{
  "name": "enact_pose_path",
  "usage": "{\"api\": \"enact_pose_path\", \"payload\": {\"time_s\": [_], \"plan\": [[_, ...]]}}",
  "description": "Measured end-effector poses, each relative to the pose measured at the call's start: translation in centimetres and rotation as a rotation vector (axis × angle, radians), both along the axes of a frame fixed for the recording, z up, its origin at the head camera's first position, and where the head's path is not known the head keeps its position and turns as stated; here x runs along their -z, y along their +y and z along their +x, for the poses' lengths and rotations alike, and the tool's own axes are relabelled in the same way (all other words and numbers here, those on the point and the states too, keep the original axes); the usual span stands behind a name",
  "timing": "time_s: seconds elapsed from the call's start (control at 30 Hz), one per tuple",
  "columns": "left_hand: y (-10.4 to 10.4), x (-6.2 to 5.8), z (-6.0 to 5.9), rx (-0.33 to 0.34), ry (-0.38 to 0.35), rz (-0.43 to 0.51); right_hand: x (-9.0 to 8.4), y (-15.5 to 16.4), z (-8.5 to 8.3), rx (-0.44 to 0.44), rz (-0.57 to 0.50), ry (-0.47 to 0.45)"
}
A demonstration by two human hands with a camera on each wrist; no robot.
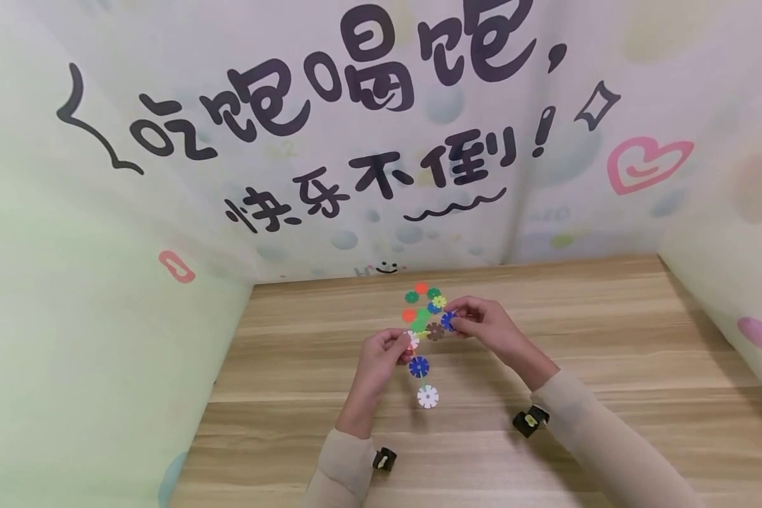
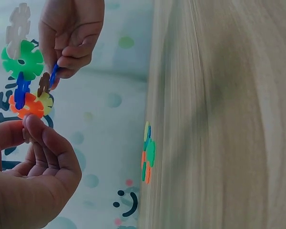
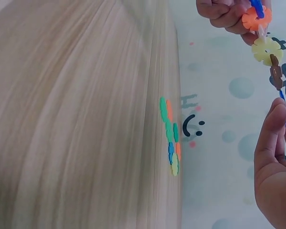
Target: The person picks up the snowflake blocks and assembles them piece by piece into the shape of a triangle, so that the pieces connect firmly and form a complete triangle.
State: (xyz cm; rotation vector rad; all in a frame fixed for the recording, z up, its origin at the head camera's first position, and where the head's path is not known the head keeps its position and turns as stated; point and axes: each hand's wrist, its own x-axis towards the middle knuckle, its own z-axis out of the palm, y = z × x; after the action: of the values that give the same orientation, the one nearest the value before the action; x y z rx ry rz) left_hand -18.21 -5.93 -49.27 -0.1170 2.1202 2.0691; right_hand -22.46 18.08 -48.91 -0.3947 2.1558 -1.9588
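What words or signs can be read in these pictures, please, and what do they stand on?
"吃饱喝饱," on the back wall, large black writing.
"快乐不倒!" below it on the same wall.
Signs there: a pink heart and a smiley.
Faint pale print near the smiley: too blurred to read.
The snowflake pieces bear no text.

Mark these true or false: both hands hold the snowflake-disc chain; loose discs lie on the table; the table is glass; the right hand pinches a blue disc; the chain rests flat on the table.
1. Both hands hold the snowflake-disc chain. True: left hand and right hand each have a grip on it.
2. Loose discs lie on the wooden table. True.
3. The table is glass. False: wood grain.
4. The right hand pinches a blue disc. True.
5. The chain rests flat on the table. False: the wrist views show it held above the table.
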Motion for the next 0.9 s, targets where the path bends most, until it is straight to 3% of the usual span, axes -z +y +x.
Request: {"api": "enact_pose_path", "payload": {"time_s": [0.47,0.9], "plan": [[0.06,-0.29,0.25,-0.001,0.004,-0.008,0.15,0.14,0.52,-0.009,-0.034,0.016],[0.21,-0.52,0.31,-0.011,0.010,0.001,-0.02,-0.11,0.92,-0.023,0.077,0.126]]}}
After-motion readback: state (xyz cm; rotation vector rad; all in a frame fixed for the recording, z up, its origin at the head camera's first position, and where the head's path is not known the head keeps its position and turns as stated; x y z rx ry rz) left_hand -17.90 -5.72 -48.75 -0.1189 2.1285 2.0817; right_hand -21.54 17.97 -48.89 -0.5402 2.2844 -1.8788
